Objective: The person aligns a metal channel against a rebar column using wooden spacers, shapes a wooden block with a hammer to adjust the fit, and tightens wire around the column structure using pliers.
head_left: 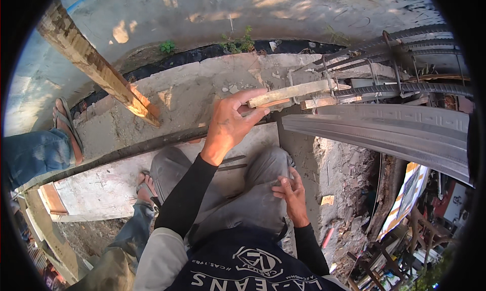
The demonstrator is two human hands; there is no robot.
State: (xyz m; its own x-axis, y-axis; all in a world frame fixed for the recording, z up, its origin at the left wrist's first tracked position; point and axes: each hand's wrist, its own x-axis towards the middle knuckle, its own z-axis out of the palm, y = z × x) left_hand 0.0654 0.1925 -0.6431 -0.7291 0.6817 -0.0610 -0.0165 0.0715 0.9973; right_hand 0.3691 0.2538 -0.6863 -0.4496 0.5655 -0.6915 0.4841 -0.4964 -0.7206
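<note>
My left hand (234,120) reaches forward, thumb and fingers pinched around the near end of a pale, narrow wooden stick (293,92). The stick's other end lies by the tied steel rebar (405,91). Just under it, a thinner reddish-brown strip (277,104) shows near my fingertips; whether I grip that too is unclear. My right hand (291,196) rests by my right knee, fingers loosely bent and apart, with nothing visible in it. Two thin dark rods (232,163) lie on the pale board (104,187) between my knees.
A ribbed metal channel (379,134) extends to the right below the rebar. A rough wooden post (98,63) slants at upper left. Another person's jeans-clad leg (38,157) and sandalled foot (146,188) are close on my left. Rubble (336,174) and scrap lie at right.
</note>
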